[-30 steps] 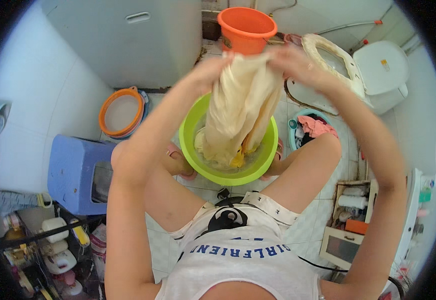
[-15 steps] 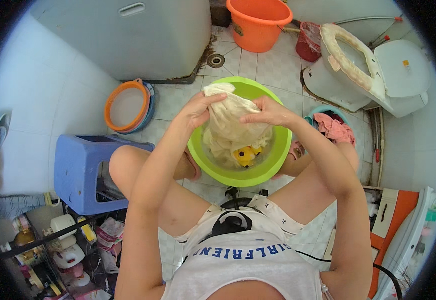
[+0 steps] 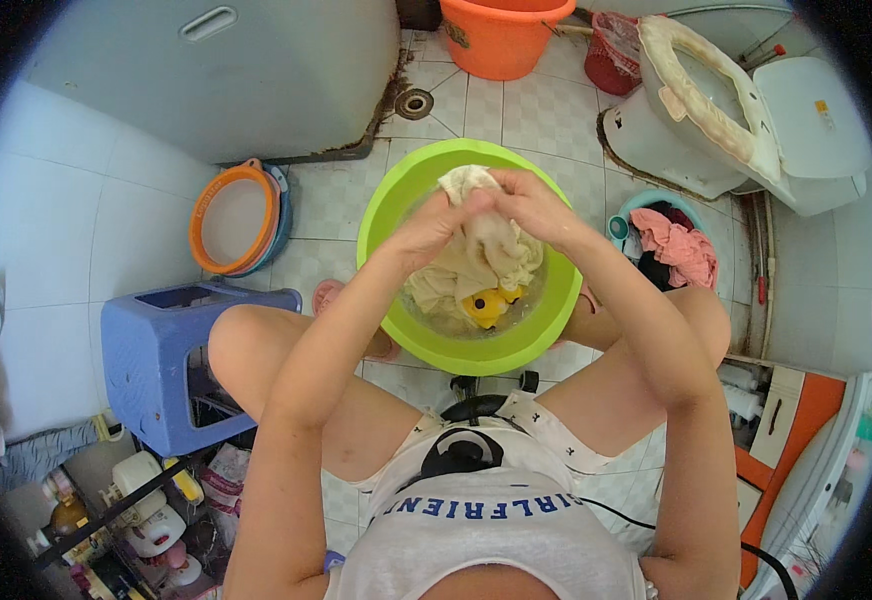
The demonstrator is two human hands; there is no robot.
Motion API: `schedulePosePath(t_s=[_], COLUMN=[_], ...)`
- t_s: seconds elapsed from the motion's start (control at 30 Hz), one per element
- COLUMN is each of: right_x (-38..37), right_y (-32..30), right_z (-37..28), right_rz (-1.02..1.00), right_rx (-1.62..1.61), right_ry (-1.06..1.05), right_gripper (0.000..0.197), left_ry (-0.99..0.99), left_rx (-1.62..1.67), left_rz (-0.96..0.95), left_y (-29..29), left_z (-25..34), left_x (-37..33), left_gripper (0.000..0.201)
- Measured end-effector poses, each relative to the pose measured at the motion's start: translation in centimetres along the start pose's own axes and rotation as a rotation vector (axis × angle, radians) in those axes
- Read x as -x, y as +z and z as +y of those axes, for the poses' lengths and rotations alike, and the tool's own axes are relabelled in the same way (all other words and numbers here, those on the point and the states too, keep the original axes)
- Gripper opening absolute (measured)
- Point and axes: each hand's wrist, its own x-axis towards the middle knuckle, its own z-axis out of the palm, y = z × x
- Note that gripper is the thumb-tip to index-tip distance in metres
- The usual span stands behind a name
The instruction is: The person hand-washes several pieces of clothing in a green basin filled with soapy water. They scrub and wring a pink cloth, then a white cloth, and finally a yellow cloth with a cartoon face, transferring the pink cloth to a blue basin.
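Note:
Over a lime-green basin (image 3: pixel 396 325) between my feet, I hold up a wet cream-coloured garment (image 3: pixel 486 245). My left hand (image 3: pixel 436 228) is closed on its upper left part. Close beside it, my right hand (image 3: pixel 533 205) grips the upper right, and the two hands nearly meet. The cloth hangs in folds below my fingers into cloudy water (image 3: pixel 446 323). A yellow printed figure with dark dots (image 3: pixel 486 305) shows on the lower part of the cloth.
A blue stool (image 3: pixel 146 370) and stacked round basins (image 3: pixel 236 222) stand at the left. To the right are a light-blue basin of clothes (image 3: pixel 678 245) and a toilet (image 3: pixel 671 150). An orange bucket (image 3: pixel 501 45) and floor drain (image 3: pixel 415 104) lie beyond.
My hands have come closer together, bunching the cloth between them. The garment's top has moved slightly right, and more of it lies in the basin. The whole view has shifted a little.

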Motion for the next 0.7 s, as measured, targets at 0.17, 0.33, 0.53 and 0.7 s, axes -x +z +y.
schedulePosePath(t_s=[0.17, 0.33, 0.53, 0.7], right_x=[-0.7, 0.6, 0.8, 0.4], right_y=[-1.2, -2.4, -4.1, -1.0], right_z=[0.9, 2.6, 4.3, 1.0], right_rz=[0.026, -0.264, -0.119, -0.206], right_rx=[0.198, 0.554, 0.663, 0.351], right_ry=[0.072, 0.055, 0.097, 0.014], right_gripper=[0.046, 0.048, 0.043, 0.050], left_ry=[-0.076, -0.053, -0.004, -0.111], left_rx=[-0.331, -0.190, 0.129, 0.172], left_rz=[0.152, 0.321, 0.365, 0.298], left_y=[1.1, -0.4, -5.8, -4.3], left_z=[2.6, 4.8, 4.2, 3.2], left_x=[1.2, 1.7, 0.7, 0.6], left_gripper=[0.046, 0.044, 0.049, 0.071])
